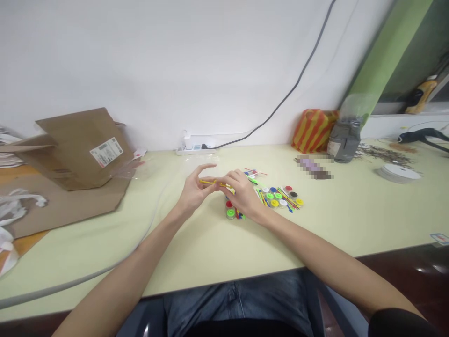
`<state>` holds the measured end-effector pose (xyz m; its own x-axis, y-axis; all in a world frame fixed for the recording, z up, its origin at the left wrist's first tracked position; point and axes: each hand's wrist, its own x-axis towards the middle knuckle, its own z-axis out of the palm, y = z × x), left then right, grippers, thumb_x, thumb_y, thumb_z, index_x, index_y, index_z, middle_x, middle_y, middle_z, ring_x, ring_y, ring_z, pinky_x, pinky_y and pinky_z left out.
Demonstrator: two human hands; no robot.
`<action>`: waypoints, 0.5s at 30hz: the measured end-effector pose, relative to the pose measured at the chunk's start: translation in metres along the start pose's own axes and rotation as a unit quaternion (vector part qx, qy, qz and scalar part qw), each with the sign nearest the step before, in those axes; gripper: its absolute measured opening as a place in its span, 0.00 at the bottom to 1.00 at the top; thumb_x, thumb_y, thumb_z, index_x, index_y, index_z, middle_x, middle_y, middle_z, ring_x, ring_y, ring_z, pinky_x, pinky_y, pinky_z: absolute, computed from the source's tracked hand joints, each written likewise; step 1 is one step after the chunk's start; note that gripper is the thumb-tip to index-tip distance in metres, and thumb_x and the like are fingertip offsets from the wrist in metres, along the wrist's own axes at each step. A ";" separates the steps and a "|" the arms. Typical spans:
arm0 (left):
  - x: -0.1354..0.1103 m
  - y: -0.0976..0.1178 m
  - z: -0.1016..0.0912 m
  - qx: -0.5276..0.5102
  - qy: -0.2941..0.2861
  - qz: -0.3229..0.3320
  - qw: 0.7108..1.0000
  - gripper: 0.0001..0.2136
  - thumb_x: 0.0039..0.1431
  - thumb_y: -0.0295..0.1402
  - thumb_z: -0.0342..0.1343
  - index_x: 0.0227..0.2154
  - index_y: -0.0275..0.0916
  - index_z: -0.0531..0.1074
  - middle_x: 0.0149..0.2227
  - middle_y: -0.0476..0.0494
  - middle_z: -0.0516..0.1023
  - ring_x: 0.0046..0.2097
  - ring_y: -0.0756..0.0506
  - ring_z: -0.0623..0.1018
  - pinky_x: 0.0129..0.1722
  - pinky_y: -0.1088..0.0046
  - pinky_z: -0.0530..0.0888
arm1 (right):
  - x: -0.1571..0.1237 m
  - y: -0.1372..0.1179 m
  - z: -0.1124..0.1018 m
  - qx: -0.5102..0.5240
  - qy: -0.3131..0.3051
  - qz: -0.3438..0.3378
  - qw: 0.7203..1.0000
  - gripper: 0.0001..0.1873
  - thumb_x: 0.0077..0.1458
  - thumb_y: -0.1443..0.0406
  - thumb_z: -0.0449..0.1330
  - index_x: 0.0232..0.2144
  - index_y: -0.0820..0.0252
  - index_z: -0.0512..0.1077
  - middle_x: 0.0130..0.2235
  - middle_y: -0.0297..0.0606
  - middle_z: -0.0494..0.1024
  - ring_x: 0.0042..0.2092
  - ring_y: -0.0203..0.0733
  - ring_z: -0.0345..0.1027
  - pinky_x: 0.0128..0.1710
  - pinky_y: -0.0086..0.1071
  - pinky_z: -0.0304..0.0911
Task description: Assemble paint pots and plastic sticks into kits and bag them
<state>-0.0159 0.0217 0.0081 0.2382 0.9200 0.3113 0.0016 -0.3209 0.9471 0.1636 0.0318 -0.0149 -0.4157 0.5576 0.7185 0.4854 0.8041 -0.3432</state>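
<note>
"What are your hands doing?"

"My left hand (192, 193) and my right hand (243, 193) are both at a thin yellow stick (210, 182). It sits up off the table, right between them."

"Are your fingers open?"

"Just a bit. My left fingers (206, 167) curve over the stick, and my right fingers (229, 177) close on the other end. I think both hands have hold of it, but they hide some fingertips, so I can't be sure."

"Why hold it up like that?"

"I think two hands keep a thin stick steady."

"What's close by?"

"Just past my right hand is a heap of round caps (270, 196) and colored sticks (287, 199). They all lie on a smooth, pale table (333, 220)."

"And the room?"

"There's a white wall with a black cord (291, 89) going down to a power strip (194, 146). I also see a brown box (79, 150), a striped bag (313, 131), and a roll of white tape (398, 174)."
</note>
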 end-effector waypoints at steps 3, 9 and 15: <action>0.000 0.001 0.001 -0.012 -0.016 -0.009 1.000 0.36 0.49 0.44 0.70 0.59 0.39 0.64 0.41 0.36 0.83 0.43 0.37 0.82 0.51 0.53 0.77 | 0.001 0.003 -0.003 -0.027 0.003 -0.009 1.000 0.09 0.66 0.66 0.55 0.42 0.56 0.75 0.39 0.42 0.74 0.45 0.47 0.62 0.47 0.40 0.58; -0.002 -0.001 0.008 -0.070 -0.040 -0.034 0.996 0.35 0.53 0.42 0.68 0.62 0.41 0.62 0.50 0.33 0.79 0.53 0.36 0.78 0.54 0.52 0.75 | 0.010 0.012 -0.013 -0.049 -0.004 0.001 0.999 0.06 0.65 0.66 0.57 0.39 0.57 0.75 0.38 0.42 0.77 0.46 0.47 0.62 0.48 0.41 0.57; -0.001 -0.004 0.003 -0.047 0.006 -0.015 0.999 0.30 0.57 0.42 0.63 0.60 0.44 0.62 0.58 0.32 0.74 0.52 0.37 0.79 0.48 0.59 0.77 | 0.030 0.039 -0.054 0.038 0.122 0.097 0.987 0.04 0.58 0.64 0.61 0.34 0.59 0.74 0.34 0.38 0.79 0.39 0.43 0.69 0.43 0.37 0.63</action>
<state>-0.0128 0.0211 0.0040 0.2275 0.9317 0.2831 -0.0832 -0.2710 0.9590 0.2114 0.0686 0.0258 -0.1178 0.6443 0.7557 0.4741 0.7051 -0.5273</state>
